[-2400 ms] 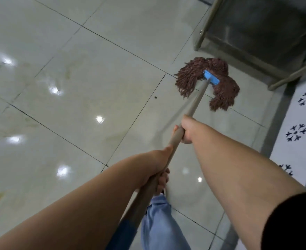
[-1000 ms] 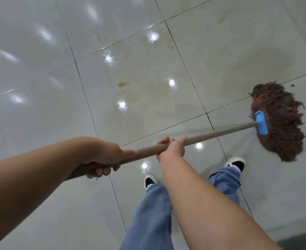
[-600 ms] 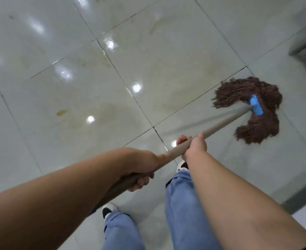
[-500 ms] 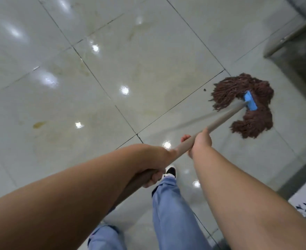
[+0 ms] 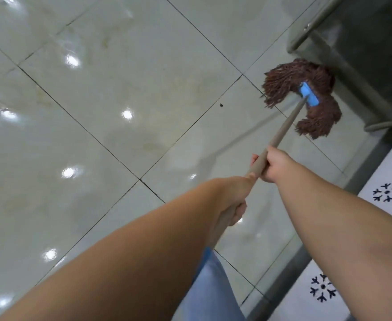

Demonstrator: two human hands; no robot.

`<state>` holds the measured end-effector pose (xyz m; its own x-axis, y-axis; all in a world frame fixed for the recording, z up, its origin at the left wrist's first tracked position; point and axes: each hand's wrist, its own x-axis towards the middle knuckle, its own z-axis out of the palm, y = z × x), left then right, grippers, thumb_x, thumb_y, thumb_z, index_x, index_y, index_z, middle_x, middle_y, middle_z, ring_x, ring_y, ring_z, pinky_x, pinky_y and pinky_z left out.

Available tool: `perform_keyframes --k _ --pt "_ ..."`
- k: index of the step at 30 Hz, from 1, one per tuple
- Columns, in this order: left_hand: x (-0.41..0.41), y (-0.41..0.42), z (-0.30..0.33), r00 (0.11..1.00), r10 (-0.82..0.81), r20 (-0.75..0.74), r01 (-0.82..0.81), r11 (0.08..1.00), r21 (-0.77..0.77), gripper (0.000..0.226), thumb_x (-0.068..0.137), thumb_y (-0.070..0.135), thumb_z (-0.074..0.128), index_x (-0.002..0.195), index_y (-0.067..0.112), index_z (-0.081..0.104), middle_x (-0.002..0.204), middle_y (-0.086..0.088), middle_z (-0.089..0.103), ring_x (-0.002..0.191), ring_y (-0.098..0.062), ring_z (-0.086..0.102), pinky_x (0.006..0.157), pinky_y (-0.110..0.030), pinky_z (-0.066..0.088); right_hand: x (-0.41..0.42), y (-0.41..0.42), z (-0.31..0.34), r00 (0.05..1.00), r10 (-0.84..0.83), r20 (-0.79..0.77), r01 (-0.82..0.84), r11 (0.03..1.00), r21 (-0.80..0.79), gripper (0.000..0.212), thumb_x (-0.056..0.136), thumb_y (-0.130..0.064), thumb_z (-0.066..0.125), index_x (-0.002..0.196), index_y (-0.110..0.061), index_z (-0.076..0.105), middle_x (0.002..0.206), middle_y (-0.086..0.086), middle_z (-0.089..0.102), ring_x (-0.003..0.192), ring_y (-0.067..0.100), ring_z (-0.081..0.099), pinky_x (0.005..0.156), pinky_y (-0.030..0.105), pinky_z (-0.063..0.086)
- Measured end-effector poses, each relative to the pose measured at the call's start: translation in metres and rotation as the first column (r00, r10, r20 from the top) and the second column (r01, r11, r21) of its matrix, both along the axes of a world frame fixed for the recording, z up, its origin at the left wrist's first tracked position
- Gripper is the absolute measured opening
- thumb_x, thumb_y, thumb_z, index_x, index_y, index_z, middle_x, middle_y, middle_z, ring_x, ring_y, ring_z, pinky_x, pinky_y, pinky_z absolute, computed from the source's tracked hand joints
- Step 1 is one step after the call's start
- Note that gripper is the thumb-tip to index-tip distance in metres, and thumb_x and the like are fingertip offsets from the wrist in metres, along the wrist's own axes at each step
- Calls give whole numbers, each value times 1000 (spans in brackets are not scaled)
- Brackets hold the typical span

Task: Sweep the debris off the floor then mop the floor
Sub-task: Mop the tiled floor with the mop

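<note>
Two hands are closed around one wooden mop handle [image 5: 283, 126]: right hand [image 5: 275, 164] ahead, left hand [image 5: 233, 195] behind. One brown string mop head [image 5: 283, 77] with blue clamp [image 5: 308, 93] is laid on the tiled floor [image 5: 121, 89], against a steel cabinet [image 5: 371, 54].

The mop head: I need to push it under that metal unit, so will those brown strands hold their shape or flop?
The mop head will probably flop: its strands already splay unevenly around the blue clamp. Against the metal unit they would likely bunch up.
</note>
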<state>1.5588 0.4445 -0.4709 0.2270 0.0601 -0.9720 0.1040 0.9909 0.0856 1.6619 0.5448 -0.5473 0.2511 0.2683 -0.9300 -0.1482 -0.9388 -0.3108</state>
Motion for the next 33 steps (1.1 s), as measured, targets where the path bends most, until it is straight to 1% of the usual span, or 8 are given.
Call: perform_keyframes --k 1,5,7,9,14,22,26,33 --pt "-16 -11 1 1000 -24 -3 24 999 24 72 78 79 27 88 9 45 28 1 33 19 -10 26 39 -7 31 -15 -11 -1 1000 21 -1 -21 1000 -9 29 102 -27 35 78 -11 38 69 9 48 53 14 45 34 18 46" --pt "-95 -80 15 992 -89 -87 91 996 17 69 64 84 33 66 15 34 30 5 29 23 -8 23 38 -7 22 -89 -79 2 996 74 -53 -77 995 -55 23 101 -20 25 87 -8 38 69 9 46 52 14 43 34 18 45" --pt "-135 -129 20 985 -121 -120 120 993 -12 67 68 83 32 64 16 33 31 6 29 24 -8 24 39 -7 23 -128 -128 8 992 82 -93 -88 994 -66 17 101 -21 26 103 -8 36 70 10 48 52 16 44 34 20 47" --pt "-175 -184 25 980 -140 -143 133 990 -56 64 76 79 29 62 17 32 30 5 29 22 -9 25 39 -5 23 -169 -183 16 986 95 -134 -106 991 -81 19 101 -23 27 108 -6 34 70 12 49 52 17 45 34 20 47" --pt "-285 -341 45 972 -119 -203 100 990 -101 63 82 74 32 61 15 36 30 5 32 22 -9 27 37 -6 23 -285 -338 37 975 144 -169 -169 975 -143 21 101 -24 28 107 -5 34 66 13 50 52 18 48 32 23 48" --pt "-432 -551 104 951 -134 -278 57 961 -269 64 80 75 35 67 12 41 36 2 34 28 -14 29 41 -13 27 -450 -558 69 972 214 -97 -230 950 -210 29 100 -34 30 110 -10 42 55 8 50 31 16 44 39 22 38" --pt "-447 -563 100 947 -128 -296 60 971 -231 67 81 75 34 73 9 48 33 3 36 27 -14 30 40 -12 30 -465 -568 66 974 193 -119 -216 948 -233 28 100 -34 31 99 -9 41 50 7 49 17 11 39 41 24 39" --pt "-412 -498 72 944 -96 -315 48 987 -156 61 82 72 35 82 12 47 28 4 39 23 -13 31 38 -11 32 -435 -494 48 978 175 -117 -195 962 -192 24 100 -29 29 101 -8 40 58 8 46 42 16 42 37 20 40"
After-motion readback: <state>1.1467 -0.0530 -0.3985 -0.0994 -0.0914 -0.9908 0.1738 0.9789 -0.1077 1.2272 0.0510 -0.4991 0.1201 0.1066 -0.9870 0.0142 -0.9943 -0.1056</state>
